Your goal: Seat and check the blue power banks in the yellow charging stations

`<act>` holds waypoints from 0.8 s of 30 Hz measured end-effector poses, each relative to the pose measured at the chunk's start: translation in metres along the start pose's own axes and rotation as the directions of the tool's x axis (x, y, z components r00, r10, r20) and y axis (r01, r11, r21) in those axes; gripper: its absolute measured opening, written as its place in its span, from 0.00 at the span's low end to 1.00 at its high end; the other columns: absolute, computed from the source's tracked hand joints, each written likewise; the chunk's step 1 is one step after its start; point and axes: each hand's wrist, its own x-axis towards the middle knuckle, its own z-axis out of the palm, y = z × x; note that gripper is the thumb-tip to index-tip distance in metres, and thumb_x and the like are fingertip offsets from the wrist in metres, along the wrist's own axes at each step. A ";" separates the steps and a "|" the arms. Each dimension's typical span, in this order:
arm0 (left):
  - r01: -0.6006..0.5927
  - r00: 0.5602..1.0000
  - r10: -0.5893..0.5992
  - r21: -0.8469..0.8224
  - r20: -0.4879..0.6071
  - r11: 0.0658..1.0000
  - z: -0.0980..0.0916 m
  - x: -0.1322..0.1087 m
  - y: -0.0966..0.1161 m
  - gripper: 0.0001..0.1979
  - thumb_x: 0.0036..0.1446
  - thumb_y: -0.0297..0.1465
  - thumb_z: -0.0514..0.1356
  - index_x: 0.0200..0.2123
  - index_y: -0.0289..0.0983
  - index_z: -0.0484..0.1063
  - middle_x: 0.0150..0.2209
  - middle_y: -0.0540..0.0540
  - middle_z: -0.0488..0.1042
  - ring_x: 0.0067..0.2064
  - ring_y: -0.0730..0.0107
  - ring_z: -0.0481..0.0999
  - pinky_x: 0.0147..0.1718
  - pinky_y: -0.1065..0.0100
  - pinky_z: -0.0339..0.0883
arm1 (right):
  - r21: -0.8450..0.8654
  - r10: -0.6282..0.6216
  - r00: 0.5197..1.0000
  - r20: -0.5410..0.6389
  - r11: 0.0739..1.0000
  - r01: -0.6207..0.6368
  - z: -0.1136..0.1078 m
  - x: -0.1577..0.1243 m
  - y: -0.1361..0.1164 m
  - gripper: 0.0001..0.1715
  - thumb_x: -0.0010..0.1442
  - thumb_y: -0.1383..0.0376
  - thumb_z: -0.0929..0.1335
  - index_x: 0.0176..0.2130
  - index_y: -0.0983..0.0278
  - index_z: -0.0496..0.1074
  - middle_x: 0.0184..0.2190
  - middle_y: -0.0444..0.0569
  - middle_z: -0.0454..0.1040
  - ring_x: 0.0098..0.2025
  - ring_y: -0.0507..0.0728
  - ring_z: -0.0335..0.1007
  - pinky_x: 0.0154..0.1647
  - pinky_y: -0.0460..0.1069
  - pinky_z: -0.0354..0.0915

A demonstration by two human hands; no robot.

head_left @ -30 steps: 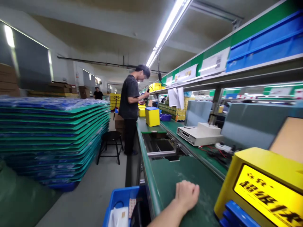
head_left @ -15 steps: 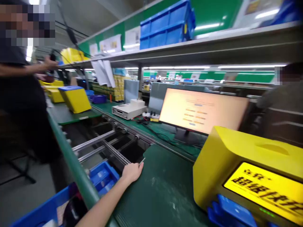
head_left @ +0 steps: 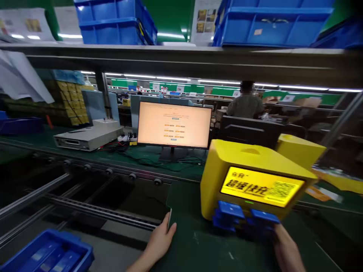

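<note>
We see a yellow charging station [head_left: 249,166] standing upright on a dark green pallet board [head_left: 204,241], its lit yellow screen and blue power banks [head_left: 244,215] in the lower slots facing us, slightly tilted rightward.
</note>
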 end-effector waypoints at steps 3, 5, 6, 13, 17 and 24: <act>-0.081 0.995 0.088 0.129 -0.049 0.988 0.018 0.004 0.017 0.31 0.59 0.40 0.46 0.64 0.34 0.46 0.63 0.39 0.52 0.62 0.57 0.53 0.57 0.59 0.54 | -0.003 -0.036 0.997 0.061 0.999 0.037 0.022 -0.006 0.003 0.39 0.42 0.42 0.72 0.47 0.64 0.72 0.50 0.50 0.70 0.58 0.69 0.55 0.58 0.58 0.55; -0.158 0.981 0.175 0.184 -0.080 0.970 0.023 0.007 0.027 0.32 0.59 0.40 0.47 0.64 0.38 0.43 0.65 0.41 0.44 0.65 0.58 0.46 0.60 0.56 0.49 | -0.018 -0.074 0.992 0.106 0.997 0.076 0.038 -0.010 0.001 0.36 0.44 0.43 0.71 0.45 0.64 0.73 0.48 0.50 0.72 0.56 0.69 0.58 0.56 0.57 0.58; -0.203 0.972 0.220 0.169 -0.087 0.964 0.024 0.010 0.033 0.33 0.59 0.41 0.49 0.64 0.39 0.41 0.65 0.43 0.42 0.65 0.58 0.44 0.61 0.55 0.47 | -0.020 -0.090 0.988 0.129 0.995 0.093 0.045 -0.012 0.001 0.36 0.45 0.43 0.71 0.45 0.64 0.74 0.47 0.50 0.72 0.55 0.68 0.59 0.56 0.56 0.59; -0.305 0.937 0.276 -0.118 -0.214 0.945 0.038 0.039 0.047 0.44 0.49 0.36 0.62 0.63 0.43 0.39 0.64 0.44 0.47 0.64 0.58 0.50 0.60 0.59 0.52 | -0.029 -0.139 0.974 0.178 0.989 0.146 0.057 -0.013 0.004 0.40 0.49 0.41 0.69 0.49 0.66 0.71 0.50 0.53 0.70 0.55 0.69 0.59 0.57 0.59 0.55; -0.326 0.917 0.251 -0.218 -0.310 0.920 0.045 0.046 0.049 0.40 0.50 0.41 0.61 0.62 0.40 0.45 0.62 0.41 0.49 0.64 0.57 0.49 0.61 0.57 0.49 | -0.034 -0.147 0.972 0.182 0.987 0.156 0.057 -0.010 0.007 0.40 0.47 0.40 0.69 0.49 0.65 0.71 0.49 0.53 0.71 0.54 0.70 0.59 0.56 0.60 0.56; -0.322 0.903 0.158 -0.386 -0.400 0.864 0.044 0.040 0.084 0.38 0.53 0.49 0.57 0.61 0.39 0.48 0.62 0.39 0.49 0.64 0.55 0.49 0.61 0.54 0.49 | -0.015 -0.160 0.958 0.239 0.986 0.169 0.056 -0.009 0.007 0.36 0.52 0.43 0.68 0.51 0.64 0.68 0.52 0.52 0.68 0.56 0.69 0.57 0.58 0.61 0.54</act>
